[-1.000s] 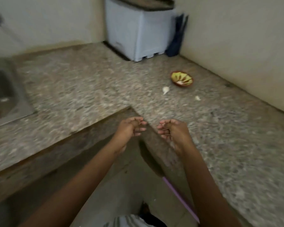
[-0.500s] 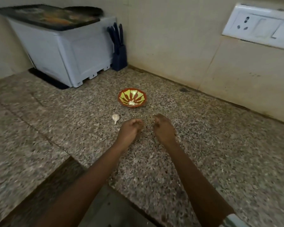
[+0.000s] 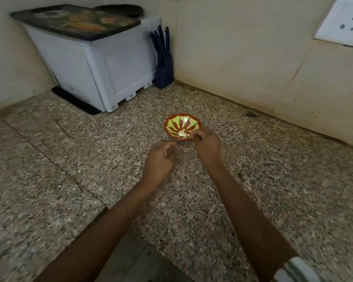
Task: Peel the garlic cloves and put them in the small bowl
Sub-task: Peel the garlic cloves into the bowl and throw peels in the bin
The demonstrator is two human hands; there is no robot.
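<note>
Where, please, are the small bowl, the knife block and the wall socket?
small bowl (image 3: 171,127), head view, left inner wall.
knife block (image 3: 165,74), head view, block's front face.
wall socket (image 3: 342,23), head view, white faceplate.

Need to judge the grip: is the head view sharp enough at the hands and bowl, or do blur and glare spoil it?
Head view: motion blur smears the fingers of the left hand and right hand, so what they hold is unreadable; the small red-and-yellow patterned bowl is fairly sharp, with one small glare spot inside; light is dim and even, no hard shadows.
</note>
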